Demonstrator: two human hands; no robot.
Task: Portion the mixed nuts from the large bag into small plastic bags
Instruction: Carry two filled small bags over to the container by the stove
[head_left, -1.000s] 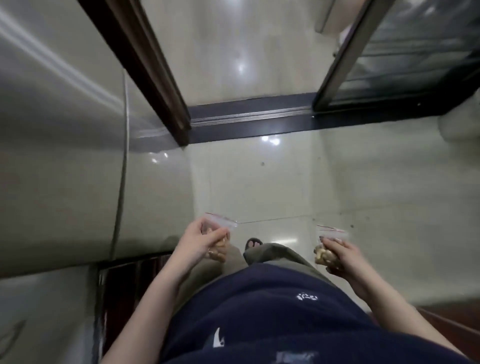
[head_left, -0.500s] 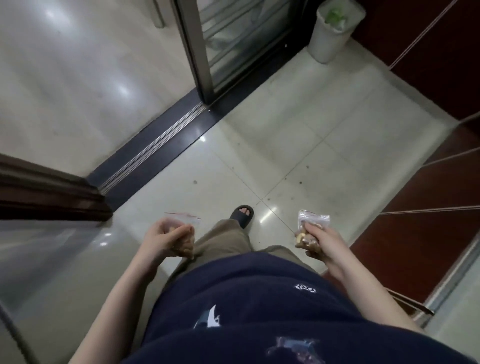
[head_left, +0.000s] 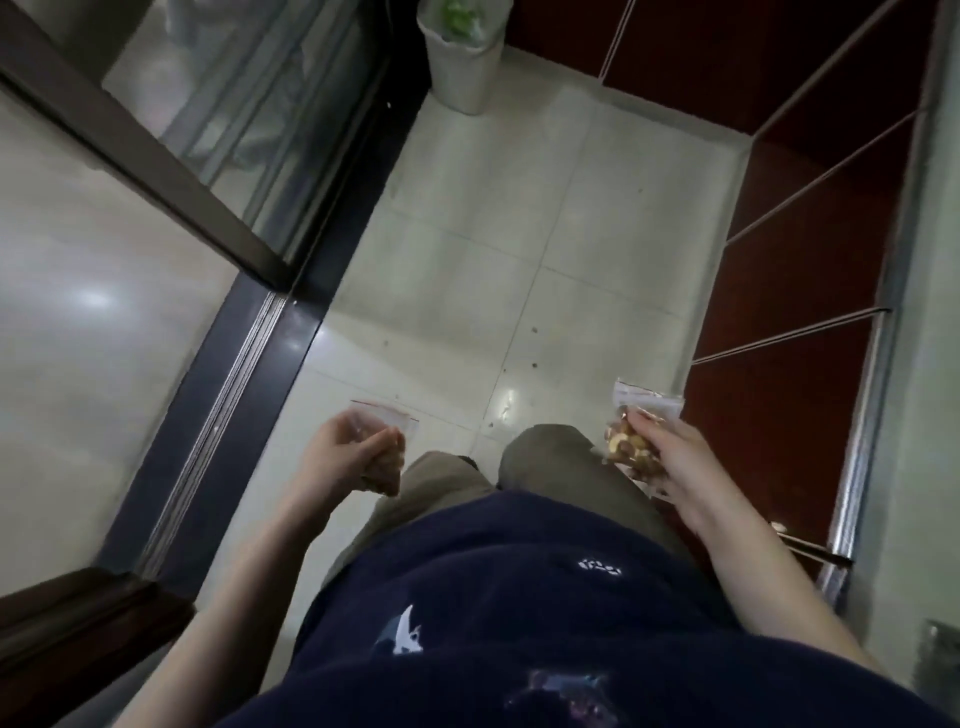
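I stand on a pale tiled floor and look down at my body. My left hand (head_left: 349, 457) grips a small clear plastic bag (head_left: 385, 415) with a red zip strip; its nuts are mostly hidden inside my curled fingers. My right hand (head_left: 670, 457) holds a second small clear bag of mixed nuts (head_left: 631, 441), its top edge sticking up above my fingers. Both hands hang at waist height, one on each side of my legs. The large bag is not in view.
A white waste bin (head_left: 460, 62) with green scraps stands at the far end of the floor. A dark sliding-door track (head_left: 228, 395) and glass door (head_left: 249, 119) run along the left. Dark red cabinet fronts (head_left: 795, 270) line the right.
My view has swung to the right: the steel fridge front has left the frame, and the bin and red cabinets have come in. Both hands still hold their bags at waist height.
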